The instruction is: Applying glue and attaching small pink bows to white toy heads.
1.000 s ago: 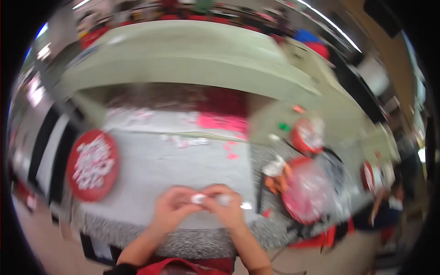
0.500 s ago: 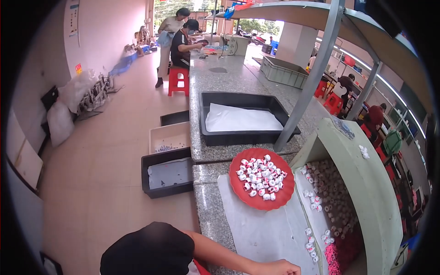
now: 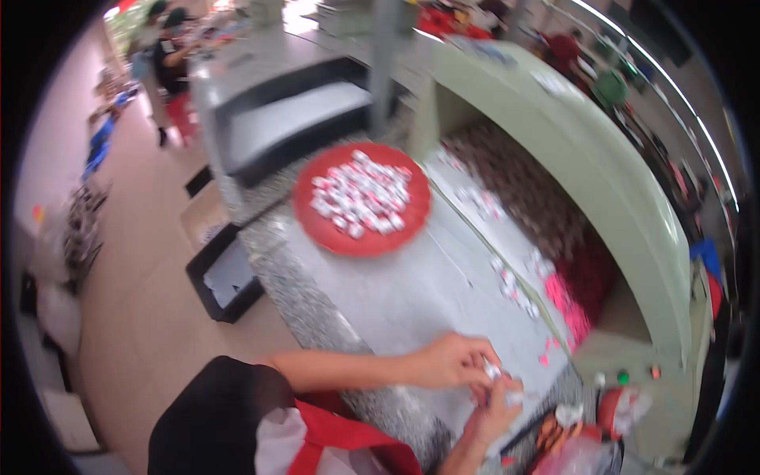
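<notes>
Over the near part of the pale work sheet (image 3: 396,317), my two hands meet fingertip to fingertip. My left hand (image 3: 447,362) is closed in a pinch on a small white piece (image 3: 492,369). Held close against it, my right hand (image 3: 495,416) has its fingers bent round the same spot; motion blur and the fingers hide what exactly it grips. A round red plate (image 3: 313,226) beyond them carries a heap of small white ring-shaped pieces with pink marks (image 3: 360,194). To the right, bright pink bits (image 3: 568,305) lie at the mouth of a green curved housing.
The green housing (image 3: 546,99) arches along the right, with many brownish-white pieces (image 3: 507,170) inside. A grey post (image 3: 385,71) rises beside a black tray (image 3: 245,170) lined with white paper. Plastic bags (image 3: 574,459) crowd the near right. Two people are at the far left.
The view has swung to the right and down. My left hand has moved forward onto the sheet, and my right hand has come into view, meeting it at the small white piece.
</notes>
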Tool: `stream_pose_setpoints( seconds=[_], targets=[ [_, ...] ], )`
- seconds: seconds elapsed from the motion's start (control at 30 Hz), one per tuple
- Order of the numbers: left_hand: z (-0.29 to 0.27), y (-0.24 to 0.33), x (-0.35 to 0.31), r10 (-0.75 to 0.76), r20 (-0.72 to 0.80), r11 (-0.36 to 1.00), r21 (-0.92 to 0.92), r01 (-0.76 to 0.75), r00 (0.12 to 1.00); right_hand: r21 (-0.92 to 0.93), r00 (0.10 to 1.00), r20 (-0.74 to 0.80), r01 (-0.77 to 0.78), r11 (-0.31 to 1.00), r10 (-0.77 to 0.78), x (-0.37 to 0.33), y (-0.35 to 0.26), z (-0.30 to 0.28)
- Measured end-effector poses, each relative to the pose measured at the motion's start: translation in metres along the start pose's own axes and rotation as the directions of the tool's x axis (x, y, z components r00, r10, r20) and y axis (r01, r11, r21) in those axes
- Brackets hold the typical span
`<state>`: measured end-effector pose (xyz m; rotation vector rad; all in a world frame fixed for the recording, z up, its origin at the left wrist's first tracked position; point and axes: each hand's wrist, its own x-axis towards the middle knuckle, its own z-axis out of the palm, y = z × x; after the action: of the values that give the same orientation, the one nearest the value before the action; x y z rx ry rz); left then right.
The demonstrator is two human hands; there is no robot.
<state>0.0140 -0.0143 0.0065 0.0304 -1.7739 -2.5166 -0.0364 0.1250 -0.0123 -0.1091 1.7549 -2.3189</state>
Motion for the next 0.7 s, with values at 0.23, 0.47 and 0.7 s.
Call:
stream_pose_setpoints(
  seconds=[0.23, 0.47, 0.7],
  targets=[
    [-0.133, 0.046, -0.01, 0.612, -0.485, 0.551, 0.828, 0.104, 0.625, -0.156, 0.998, -0.055, -0.038, 0.987, 0.03, 0.013, -0.023, 0.0],
    [-0.09, 0.007, 0.097, 0.576, 0.0, 0.021, 1.0, -0.014, 0.817, -0.213, 0.997, 0.033, -0.063, 0.975, 0.071, 0.003, -0.025, 0.002],
    [-0.094, -0.017, 0.118, 0.317, -0.22, 0.721, 0.688, -0.083, 0.923, -0.261, 0.999, -0.023, -0.028, 0.965, 0.022, 0.005, -0.031, -0.01]
  ],
)
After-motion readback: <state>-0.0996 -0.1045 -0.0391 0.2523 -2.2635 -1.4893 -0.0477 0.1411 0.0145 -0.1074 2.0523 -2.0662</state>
